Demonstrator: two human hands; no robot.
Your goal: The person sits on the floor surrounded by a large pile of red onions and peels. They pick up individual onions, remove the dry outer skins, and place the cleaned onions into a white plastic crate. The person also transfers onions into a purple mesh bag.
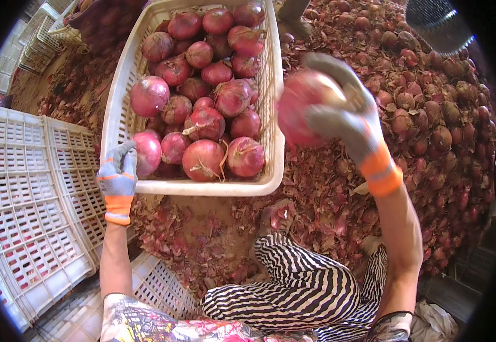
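A white plastic crate (213, 188) holding many red onions (203, 159) lies before me. My left hand (118, 171), in a grey glove with an orange cuff, has its fingers curled at the crate's near left corner, beside an onion; the fingertips are partly hidden. To the right of the crate, my right hand (342, 100), gloved alike, grips a large red onion (301, 109) between thumb and fingers. Both the hand and that onion are blurred by motion. Further right spreads a big heap of red onions (402, 122).
Stacked white plastic crates (29, 201) stand at the left, with another crate (162, 286) at lower left. More crates (38, 42) are at the upper left. Loose onion skins (179, 239) cover the ground. Part of a person's leg or foot (292, 19) shows beyond the crate.
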